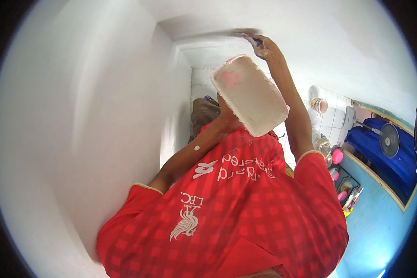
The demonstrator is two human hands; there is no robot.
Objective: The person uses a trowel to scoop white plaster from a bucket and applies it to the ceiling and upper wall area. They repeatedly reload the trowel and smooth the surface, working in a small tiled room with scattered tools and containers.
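Observation:
My left hand (228, 113) holds up a rectangular plastic tub (259, 99) in front of my chest. Its fingers are mostly hidden behind the tub. White residue coats the tub's inside and rim, with a pink patch near one end. Stretched out ahead, my right hand (262, 47) is closed around a tool that looks like a putty knife (250, 38), smeared with white. The tool is close to the white wall, (329, 41) beside a dark shadow; whether the blade touches the wall cannot be made out.
Another white wall (111, 116) rises on my left, meeting the first at a corner. Below, a small bucket (320, 105) stands on white floor tiles (331, 97). A fan (389, 140), blue cloth (366, 139) and a rack with pink items (347, 185) are at the right.

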